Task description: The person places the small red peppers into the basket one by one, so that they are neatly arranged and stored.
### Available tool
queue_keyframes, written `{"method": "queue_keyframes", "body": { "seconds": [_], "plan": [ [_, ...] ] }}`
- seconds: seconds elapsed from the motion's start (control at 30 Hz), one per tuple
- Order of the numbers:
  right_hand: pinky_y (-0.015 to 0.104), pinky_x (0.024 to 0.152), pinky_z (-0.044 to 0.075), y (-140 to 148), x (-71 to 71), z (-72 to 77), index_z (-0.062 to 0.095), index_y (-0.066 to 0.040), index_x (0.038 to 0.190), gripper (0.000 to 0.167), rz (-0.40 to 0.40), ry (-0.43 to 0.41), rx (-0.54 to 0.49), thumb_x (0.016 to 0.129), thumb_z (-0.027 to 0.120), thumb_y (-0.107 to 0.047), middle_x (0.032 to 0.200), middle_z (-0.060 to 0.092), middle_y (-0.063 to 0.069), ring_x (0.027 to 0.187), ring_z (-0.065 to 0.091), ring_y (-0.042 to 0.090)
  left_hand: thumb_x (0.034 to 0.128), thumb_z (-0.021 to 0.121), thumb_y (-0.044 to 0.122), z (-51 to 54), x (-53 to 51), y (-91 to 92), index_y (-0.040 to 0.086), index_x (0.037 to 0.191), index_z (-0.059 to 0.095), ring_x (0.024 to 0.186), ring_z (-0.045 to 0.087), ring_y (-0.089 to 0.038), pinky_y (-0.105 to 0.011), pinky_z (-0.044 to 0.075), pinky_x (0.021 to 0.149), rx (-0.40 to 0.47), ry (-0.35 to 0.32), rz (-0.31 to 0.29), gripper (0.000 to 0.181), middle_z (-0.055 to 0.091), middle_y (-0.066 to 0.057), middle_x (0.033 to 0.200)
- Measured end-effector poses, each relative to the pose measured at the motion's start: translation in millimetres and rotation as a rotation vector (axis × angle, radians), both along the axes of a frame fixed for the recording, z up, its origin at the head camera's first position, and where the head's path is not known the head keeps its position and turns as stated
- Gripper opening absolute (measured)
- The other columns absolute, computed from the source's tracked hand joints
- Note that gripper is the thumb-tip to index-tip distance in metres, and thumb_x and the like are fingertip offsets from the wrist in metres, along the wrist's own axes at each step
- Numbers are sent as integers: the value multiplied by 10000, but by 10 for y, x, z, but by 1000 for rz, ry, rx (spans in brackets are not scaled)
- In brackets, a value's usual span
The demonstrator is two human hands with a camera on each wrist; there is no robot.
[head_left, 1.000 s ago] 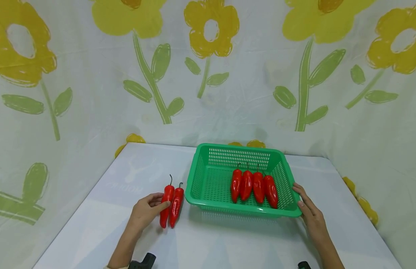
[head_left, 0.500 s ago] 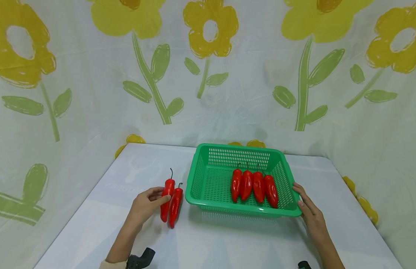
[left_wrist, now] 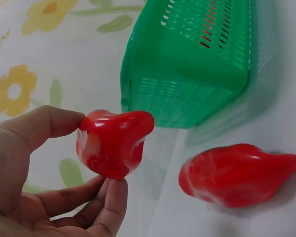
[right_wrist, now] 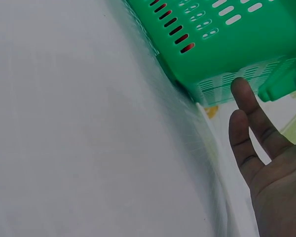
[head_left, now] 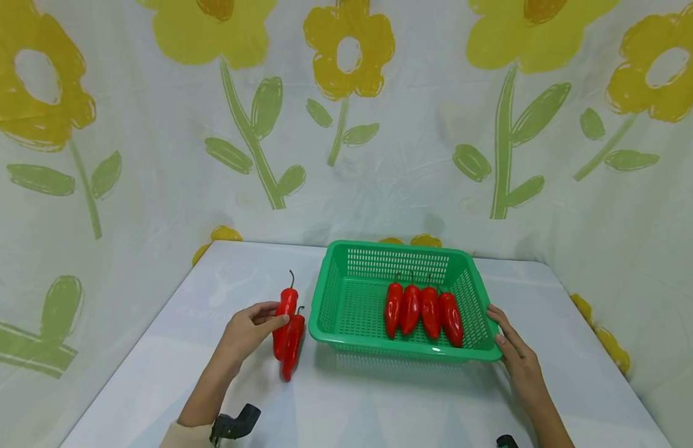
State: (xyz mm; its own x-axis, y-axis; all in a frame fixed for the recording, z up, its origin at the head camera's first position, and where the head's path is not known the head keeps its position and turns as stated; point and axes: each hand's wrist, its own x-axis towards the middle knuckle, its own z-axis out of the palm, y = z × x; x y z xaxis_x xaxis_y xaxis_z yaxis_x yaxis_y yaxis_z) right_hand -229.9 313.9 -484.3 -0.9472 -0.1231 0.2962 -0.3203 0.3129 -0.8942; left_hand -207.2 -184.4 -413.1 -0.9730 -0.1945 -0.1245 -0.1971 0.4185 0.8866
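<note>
In the head view my left hand (head_left: 244, 336) pinches a red chili pepper (head_left: 287, 303), its thin stem pointing up and away. Thumb and fingertips grip its sides in the left wrist view, where the pepper (left_wrist: 116, 140) appears end-on. A second red chili pepper (head_left: 293, 345) lies on the table just right of it, partly overlapped. My right hand (head_left: 517, 358) holds the right rim of a green plastic basket (head_left: 399, 354). Two of its fingers (right_wrist: 246, 158) extend below the rim in the right wrist view; the thumb is hidden there. Several red peppers (head_left: 422, 311) lie side by side in the basket.
A pale table (head_left: 369, 410) carries everything, its far edge just behind the basket. Behind and beside it hangs a white curtain (head_left: 402, 155) printed with yellow flowers. A black wrist mount (head_left: 237, 422) sits at my left wrist.
The pinched pepper has moved away from me and slightly right, with my left hand, and now overlaps the second pepper. The right hand and the basket have stayed in place.
</note>
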Motion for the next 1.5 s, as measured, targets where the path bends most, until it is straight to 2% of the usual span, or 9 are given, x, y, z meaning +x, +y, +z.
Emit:
{"method": "queue_keyframes", "body": {
  "seconds": [0.33, 0.73, 1.0, 1.3, 1.5],
  "plan": [
    [101, 951, 419, -9, 5, -1, 343, -138, 1566, 463, 18, 11, -28, 1105, 359, -169, 1641, 243, -16, 1423, 260, -38, 899, 732, 340, 132, -67, 106, 57, 1355, 592, 1134, 583, -310, -503, 537, 931, -4, 27, -44, 555, 626, -124, 1240],
    [102, 952, 420, -8, 3, 4, 346, -130, 1564, 462, 17, 21, -29, 1103, 359, -156, 1639, 246, -13, 1421, 269, -34, 881, 749, 335, 320, -228, 266, 59, 1370, 577, 1159, 572, -311, -500, 527, 953, 8, 27, -76, 587, 623, -120, 1249],
    [101, 942, 425, -17, 15, 5, 362, -153, 1560, 459, -15, 17, -5, 1102, 376, -180, 1634, 262, -29, 1415, 269, -45, 878, 756, 321, 381, -280, 368, 53, 1380, 567, 1164, 565, -316, -496, 518, 969, 46, 35, -95, 599, 613, -132, 1264],
    [98, 957, 414, -2, 12, 4, 353, -139, 1563, 461, 5, 22, -16, 1102, 367, -161, 1640, 247, -7, 1437, 253, -16, 874, 759, 326, 473, -367, 490, 70, 1360, 586, 1133, 578, -298, -438, 549, 909, 104, 44, -143, 576, 631, -99, 1238],
    [96, 954, 411, -14, 8, 22, 353, -157, 1564, 462, 4, 9, -15, 1103, 368, -179, 1639, 248, -21, 1437, 253, -15, 876, 759, 330, 500, -423, 577, 66, 1354, 593, 1175, 560, -303, -462, 538, 929, 117, 27, -158, 570, 637, -94, 1242]
  ]
}}
